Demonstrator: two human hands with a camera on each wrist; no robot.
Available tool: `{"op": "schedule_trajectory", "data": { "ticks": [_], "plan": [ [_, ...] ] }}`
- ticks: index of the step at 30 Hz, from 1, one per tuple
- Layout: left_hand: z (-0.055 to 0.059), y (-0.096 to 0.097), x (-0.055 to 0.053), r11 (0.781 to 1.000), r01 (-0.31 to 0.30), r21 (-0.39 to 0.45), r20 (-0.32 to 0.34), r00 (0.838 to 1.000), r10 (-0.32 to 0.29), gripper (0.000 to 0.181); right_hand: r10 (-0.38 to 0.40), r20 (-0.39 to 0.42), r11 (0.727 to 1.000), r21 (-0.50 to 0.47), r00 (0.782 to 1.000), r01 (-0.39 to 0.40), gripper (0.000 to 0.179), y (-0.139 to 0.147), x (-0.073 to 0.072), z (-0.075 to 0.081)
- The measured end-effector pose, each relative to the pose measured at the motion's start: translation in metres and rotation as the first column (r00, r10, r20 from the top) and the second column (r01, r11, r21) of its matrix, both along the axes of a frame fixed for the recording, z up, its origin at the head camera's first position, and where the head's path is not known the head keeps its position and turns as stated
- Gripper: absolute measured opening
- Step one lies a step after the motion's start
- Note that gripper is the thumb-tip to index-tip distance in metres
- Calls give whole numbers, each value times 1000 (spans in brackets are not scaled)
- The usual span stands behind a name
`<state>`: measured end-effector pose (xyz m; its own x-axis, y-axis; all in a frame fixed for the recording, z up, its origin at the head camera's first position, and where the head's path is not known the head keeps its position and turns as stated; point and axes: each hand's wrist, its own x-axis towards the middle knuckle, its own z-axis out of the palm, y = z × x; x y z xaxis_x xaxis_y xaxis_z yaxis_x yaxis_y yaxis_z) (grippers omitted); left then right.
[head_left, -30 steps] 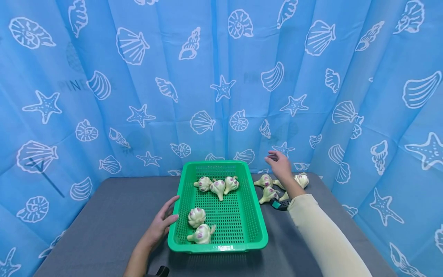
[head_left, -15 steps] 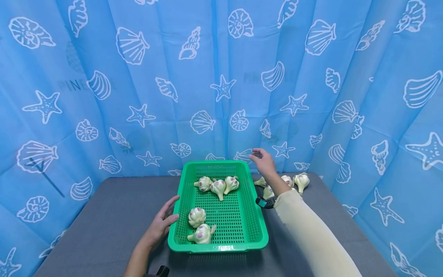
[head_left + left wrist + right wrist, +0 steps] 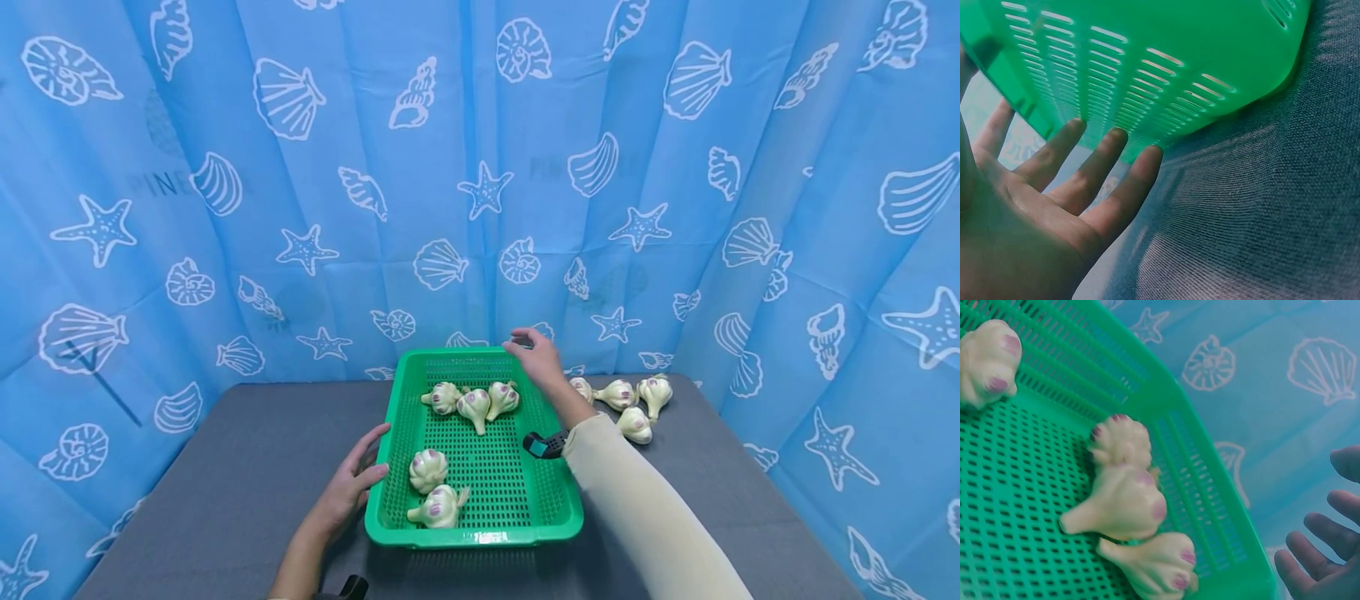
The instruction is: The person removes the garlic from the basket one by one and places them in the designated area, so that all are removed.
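1. The left hand (image 3: pixel 351 483) is at the left side of the green basket (image 3: pixel 472 537). Its grip is wide: the fingers are spread and extended, and in the left wrist view fingertips meet the outer side of the slotted wall.
2. The right hand (image 3: pixel 540 358) overlaps the basket's far right corner in the head view. Its grip is loose and holds nothing, the fingers gently bent. In the right wrist view the fingers lie outside the rim, apart from it, against the curtain (image 3: pixel 480 125).
3. Five garlic bulbs lie in the basket. Three are crowded together in the far part: the left bulb (image 3: pixel 442 398), the middle bulb (image 3: pixel 473 408) and the right bulb (image 3: pixel 502 400). The middle one points its stem toward the near side.
4. The other two lie just beside each other by the near left corner: the rear bulb (image 3: pixel 428 471) and the front bulb (image 3: pixel 438 507), whose stem points left.
5. More garlic lies on the grey desk (image 3: pixel 285 483), to the right of the basket. Four bulbs (image 3: pixel 635 425) show there, the leftmost partly hidden by the right arm.
6. The right wrist wears a black strap (image 3: pixel 545 446) with a teal patch, and a pale sleeve (image 3: pixel 645 508) covers the forearm.
7. The blue curtain, printed with white shells and starfish, hangs behind the desk and along both sides.
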<state>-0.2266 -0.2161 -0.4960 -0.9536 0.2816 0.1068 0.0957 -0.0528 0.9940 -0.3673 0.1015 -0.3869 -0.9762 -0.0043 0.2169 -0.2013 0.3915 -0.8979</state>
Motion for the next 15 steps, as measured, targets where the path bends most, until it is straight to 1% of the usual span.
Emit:
{"op": "schedule_trajectory", "data": {
  "ticks": [5,10,15],
  "plan": [
    [0,0,0,1000,7,3,-12,1000,-7,63,26,12,1000,-11,1000,-26,38,-13,4,-2],
    [1,0,1,1000,6,-6,-22,1000,-6,63,38,9,999,-9,999,-38,40,-22,6,-8],
    [1,-1,1,1000,17,-5,-34,999,-17,63,71,52,997,-28,996,-69,43,-28,9,-15]
  ]
}}
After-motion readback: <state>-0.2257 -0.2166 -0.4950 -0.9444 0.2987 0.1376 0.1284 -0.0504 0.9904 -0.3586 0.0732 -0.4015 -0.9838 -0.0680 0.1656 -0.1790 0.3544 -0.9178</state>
